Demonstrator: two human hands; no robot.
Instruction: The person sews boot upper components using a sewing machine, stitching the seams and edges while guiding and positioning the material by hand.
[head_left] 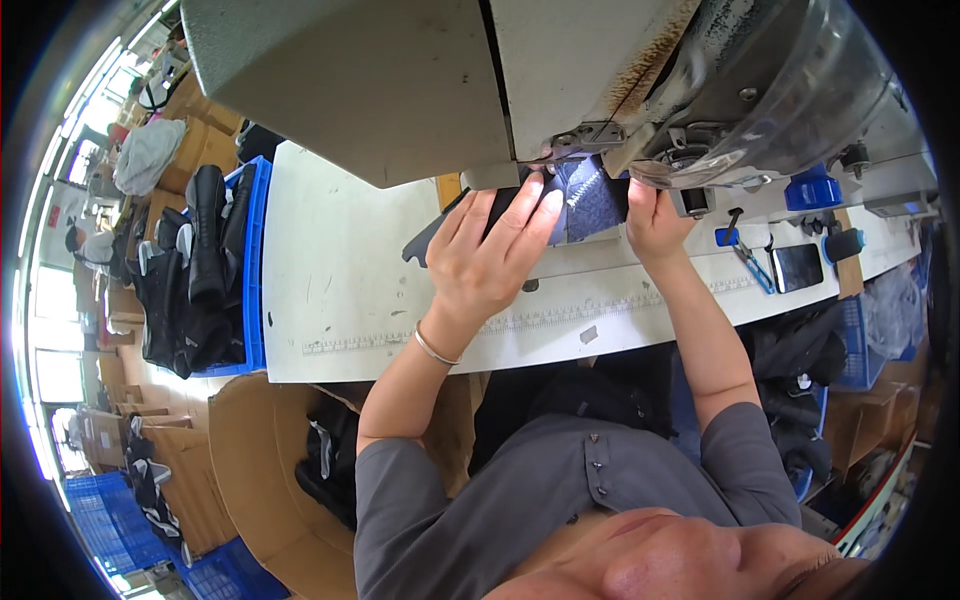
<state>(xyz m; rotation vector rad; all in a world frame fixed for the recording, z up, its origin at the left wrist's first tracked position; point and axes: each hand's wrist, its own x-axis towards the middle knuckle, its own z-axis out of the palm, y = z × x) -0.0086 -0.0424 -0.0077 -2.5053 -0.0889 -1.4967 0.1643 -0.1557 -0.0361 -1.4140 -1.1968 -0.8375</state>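
A dark blue-grey fabric piece (594,203) with light zigzag stitching lies under the head of a sewing machine (400,90). My left hand (487,245) rests on its left part, fingers spread and stretched toward the machine; a bracelet circles that wrist. A black part of the work sticks out past the hand's left side. At the right edge of the fabric, my right hand (655,222) has its fingers bent round the border, close to the presser area. The machine hides some of the right fingertips and the far side of the fabric.
The white table (340,250) carries a printed ruler strip. To the right lie blue-handled snips (752,268), a phone (797,268) and a thread spool (845,245). A blue crate (256,270) of black pieces stands left; an open cardboard box (250,470) sits below it.
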